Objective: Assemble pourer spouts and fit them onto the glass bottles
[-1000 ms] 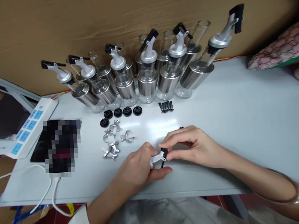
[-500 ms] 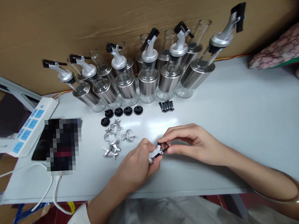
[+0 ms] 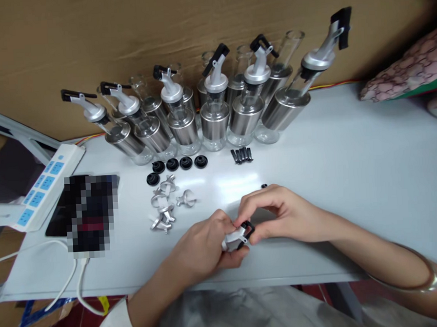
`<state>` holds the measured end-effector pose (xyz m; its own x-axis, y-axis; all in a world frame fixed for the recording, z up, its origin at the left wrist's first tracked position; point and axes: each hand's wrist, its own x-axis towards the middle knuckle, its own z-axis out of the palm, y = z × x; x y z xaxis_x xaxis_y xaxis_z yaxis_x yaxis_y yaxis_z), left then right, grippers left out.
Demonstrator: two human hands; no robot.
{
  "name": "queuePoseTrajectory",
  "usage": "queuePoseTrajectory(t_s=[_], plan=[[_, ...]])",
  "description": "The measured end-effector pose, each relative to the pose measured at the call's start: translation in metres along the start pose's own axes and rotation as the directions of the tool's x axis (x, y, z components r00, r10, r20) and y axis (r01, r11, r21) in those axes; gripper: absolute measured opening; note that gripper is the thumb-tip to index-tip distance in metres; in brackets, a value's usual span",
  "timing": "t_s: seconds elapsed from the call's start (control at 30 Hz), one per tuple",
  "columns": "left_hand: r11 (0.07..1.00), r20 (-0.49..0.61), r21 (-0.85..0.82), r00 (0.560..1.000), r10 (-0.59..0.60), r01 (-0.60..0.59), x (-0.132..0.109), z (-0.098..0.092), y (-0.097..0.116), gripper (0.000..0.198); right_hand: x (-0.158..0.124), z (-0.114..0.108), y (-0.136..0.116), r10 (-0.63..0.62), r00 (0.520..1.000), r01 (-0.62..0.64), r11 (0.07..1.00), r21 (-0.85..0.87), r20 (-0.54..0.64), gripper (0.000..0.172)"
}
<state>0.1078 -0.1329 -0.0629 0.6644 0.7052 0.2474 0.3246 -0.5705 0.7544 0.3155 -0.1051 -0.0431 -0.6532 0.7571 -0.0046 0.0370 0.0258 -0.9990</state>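
Note:
My left hand [image 3: 202, 242] is closed round a silver bottle pourer [image 3: 234, 237] with a black flip lever [image 3: 249, 227] at its spout end. Thumb and fingers of my right hand [image 3: 287, 213] pinch that spout end, at the lever. Left of my hands lie several loose silver pourer tops [image 3: 167, 213]. Beyond them sit several black round stoppers [image 3: 172, 164], and to their right a small row of black levers [image 3: 241, 155]. A tiny black piece [image 3: 264, 185] shows just behind my right hand.
Glass bottles with steel sleeves [image 3: 215, 122] line the back; the front ones carry pourers. At left are a white power strip [image 3: 46, 184], a dark phone [image 3: 60, 215] and white cables [image 3: 78, 278]. A pink patterned bag [image 3: 404, 71] lies at the back right.
Both hands have shifted slightly right and nearer to me with the pourer. My right fingers have closed in on its spout end. The tiny black piece behind my right hand has become visible.

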Motion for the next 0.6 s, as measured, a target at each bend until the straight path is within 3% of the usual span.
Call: queuePoseTrajectory(t_s=[0.2,0.3,0.4,0.6], plan=[[0.998,0.005,-0.049,0.999,-0.043,0.044,0.001,-0.001,0.003,0.027,0.001,0.003,-0.001,0.057,0.998,-0.058,0.996,0.074,0.01,0.022],[0.995,-0.129,-0.065,0.988,-0.08,0.072,0.002,-0.002,0.003,0.043,0.001,0.003,-0.006,0.057,0.998,-0.053,0.99,0.131,-0.029,0.014],[0.999,-0.274,0.035,0.962,0.001,0.009,0.002,-0.006,0.004,0.051,0.001,0.001,-0.01,0.075,0.994,-0.056,0.975,0.217,-0.08,0.009],[0.978,-0.342,0.209,0.937,0.073,0.001,-0.001,-0.008,0.007,0.039,0.002,-0.001,-0.006,0.104,0.98,-0.044,0.944,0.326,-0.168,0.02]])
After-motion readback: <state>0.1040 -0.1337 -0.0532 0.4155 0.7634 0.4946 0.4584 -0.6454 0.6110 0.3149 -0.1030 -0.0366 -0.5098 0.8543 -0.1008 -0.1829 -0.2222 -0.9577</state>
